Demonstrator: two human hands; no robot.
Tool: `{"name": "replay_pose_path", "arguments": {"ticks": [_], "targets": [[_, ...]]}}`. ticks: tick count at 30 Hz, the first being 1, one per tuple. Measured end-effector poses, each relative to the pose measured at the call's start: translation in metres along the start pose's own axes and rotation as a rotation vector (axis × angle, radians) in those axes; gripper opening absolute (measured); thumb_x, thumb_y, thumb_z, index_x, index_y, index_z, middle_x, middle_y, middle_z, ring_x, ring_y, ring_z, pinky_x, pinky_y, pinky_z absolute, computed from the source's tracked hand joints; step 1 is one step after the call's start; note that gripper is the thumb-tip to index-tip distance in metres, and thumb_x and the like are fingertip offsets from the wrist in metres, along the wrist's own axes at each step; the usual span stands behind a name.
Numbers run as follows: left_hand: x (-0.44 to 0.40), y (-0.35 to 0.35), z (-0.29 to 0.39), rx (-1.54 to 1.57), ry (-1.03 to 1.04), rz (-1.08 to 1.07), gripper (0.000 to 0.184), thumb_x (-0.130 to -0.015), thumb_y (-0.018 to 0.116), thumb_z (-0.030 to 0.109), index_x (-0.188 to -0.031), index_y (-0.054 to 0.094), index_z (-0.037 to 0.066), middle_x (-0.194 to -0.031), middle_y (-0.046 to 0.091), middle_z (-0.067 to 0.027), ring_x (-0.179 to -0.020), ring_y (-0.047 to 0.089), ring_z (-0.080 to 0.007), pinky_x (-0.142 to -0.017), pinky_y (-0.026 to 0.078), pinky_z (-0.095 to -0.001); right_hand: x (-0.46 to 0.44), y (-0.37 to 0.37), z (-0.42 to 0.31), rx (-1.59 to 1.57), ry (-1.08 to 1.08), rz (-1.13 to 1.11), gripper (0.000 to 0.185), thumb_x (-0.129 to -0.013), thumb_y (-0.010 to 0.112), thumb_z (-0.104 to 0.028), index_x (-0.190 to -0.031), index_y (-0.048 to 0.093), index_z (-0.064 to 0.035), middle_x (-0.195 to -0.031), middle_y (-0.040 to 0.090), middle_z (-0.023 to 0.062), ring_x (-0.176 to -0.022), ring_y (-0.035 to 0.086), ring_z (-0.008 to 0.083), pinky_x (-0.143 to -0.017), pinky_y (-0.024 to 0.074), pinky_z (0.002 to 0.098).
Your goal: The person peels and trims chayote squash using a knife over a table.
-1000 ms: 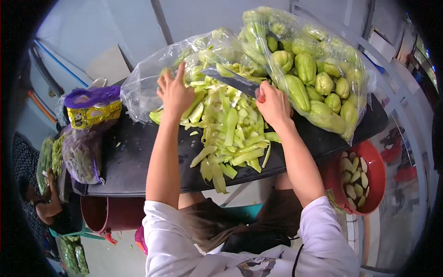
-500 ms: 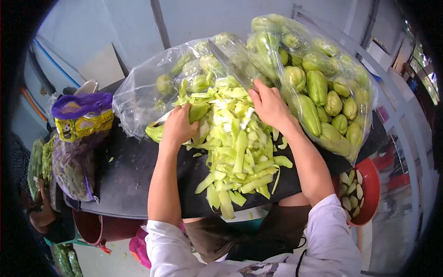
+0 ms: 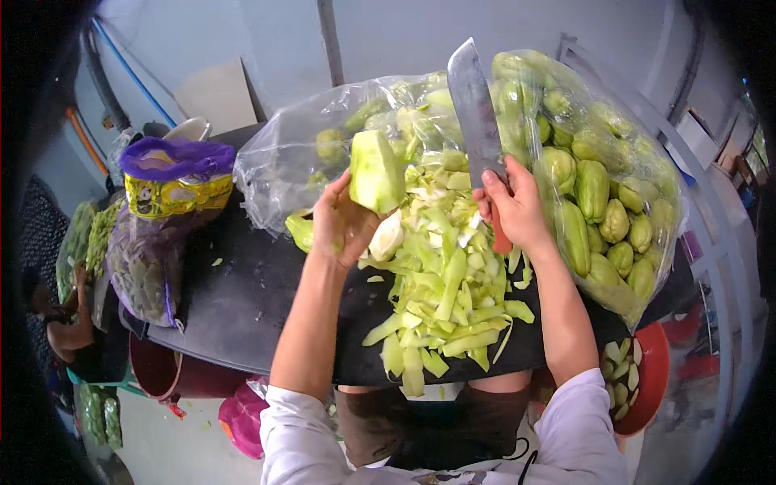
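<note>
Gripping the red handle of a big knife [image 3: 477, 105], the right hand [image 3: 515, 206] has its fingers closed and the blade pointing up, away from the body. The left hand [image 3: 343, 222], half open, cups a peeled pale-green chayote [image 3: 377, 172] above the dark table [image 3: 234, 271]. Between the forearms lies a heap of peelings [image 3: 449, 291]; beyond it sits a clear bag [image 3: 279, 153], and to the right, another bag of whole chayotes [image 3: 618, 210].

The person's left hand [image 3: 343, 225] is cupped, left forearm [image 3: 305, 323] pointing toward one o'clock; the right hand [image 3: 517, 208] is curled closed, right forearm [image 3: 563, 307] toward eleven.
</note>
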State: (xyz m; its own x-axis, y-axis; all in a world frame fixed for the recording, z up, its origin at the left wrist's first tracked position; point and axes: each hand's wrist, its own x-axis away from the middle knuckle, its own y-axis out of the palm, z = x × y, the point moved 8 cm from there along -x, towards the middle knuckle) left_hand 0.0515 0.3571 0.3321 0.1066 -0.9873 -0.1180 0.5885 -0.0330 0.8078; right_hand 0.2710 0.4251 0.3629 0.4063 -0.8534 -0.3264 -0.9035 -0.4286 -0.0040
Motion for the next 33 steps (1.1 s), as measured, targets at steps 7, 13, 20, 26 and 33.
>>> {"name": "replay_pose_path", "arguments": {"ticks": [7,13,20,26,33], "targets": [[-0.001,-0.009,-0.029,0.117,-0.088,0.003,0.060,-0.103,0.031,0.049,-0.140,0.040,0.004,-0.129,0.052,-0.0256,-0.111,0.057,-0.0410,-0.094,0.050,-0.0508,0.007,0.019,-0.010,0.086,-0.095,0.016,0.012,-0.097,0.057,-0.011,-0.102,0.049,-0.0023,-0.072,0.056,0.0018,-0.055,0.050,0.0056,-0.048,0.0410,0.0245],[0.008,-0.039,-0.015,0.043,0.063,0.162,0.057,-0.098,0.046,0.052,-0.130,0.050,0.006,-0.115,0.058,-0.0166,-0.103,0.059,-0.0338,-0.090,0.051,-0.0502,-0.001,-0.009,0.008,0.867,-0.173,0.076,0.019,-0.099,0.051,-0.016,-0.106,0.051,0.0019,-0.079,0.066,0.0155,-0.059,0.060,0.0309,-0.055,0.0463,0.0396],[0.010,-0.043,-0.026,0.015,0.007,0.248,0.057,-0.097,0.045,0.055,-0.124,0.054,0.005,-0.106,0.061,-0.0135,-0.088,0.062,-0.0285,-0.078,0.054,-0.0424,0.001,0.024,0.000,0.533,-0.068,-0.075,0.026,-0.099,0.055,-0.025,-0.104,0.051,0.0001,-0.070,0.059,0.0081,-0.057,0.053,0.0150,-0.054,0.0447,0.0338],[0.022,-0.010,-0.021,-0.405,0.138,0.117,0.051,-0.097,0.045,0.035,-0.138,0.046,0.005,-0.111,0.062,-0.0158,-0.085,0.065,-0.0273,-0.069,0.057,-0.0400,0.002,0.052,0.010,-0.030,0.109,-0.202,0.017,-0.100,0.054,-0.021,-0.100,0.049,-0.0054,-0.068,0.053,-0.0003,-0.051,0.049,0.0074,-0.047,0.0423,0.0237],[0.030,0.003,-0.018,-0.743,0.317,-0.001,0.040,-0.092,0.055,0.021,-0.121,0.061,-0.005,-0.112,0.066,-0.0148,-0.096,0.063,-0.0195,-0.085,0.049,-0.0310,0.009,0.054,-0.017,0.216,-0.118,-0.121,0.053,-0.065,0.093,-0.025,-0.098,0.058,-0.0041,-0.067,0.057,-0.0022,-0.049,0.049,0.0036,-0.043,0.0388,0.0203]]}}
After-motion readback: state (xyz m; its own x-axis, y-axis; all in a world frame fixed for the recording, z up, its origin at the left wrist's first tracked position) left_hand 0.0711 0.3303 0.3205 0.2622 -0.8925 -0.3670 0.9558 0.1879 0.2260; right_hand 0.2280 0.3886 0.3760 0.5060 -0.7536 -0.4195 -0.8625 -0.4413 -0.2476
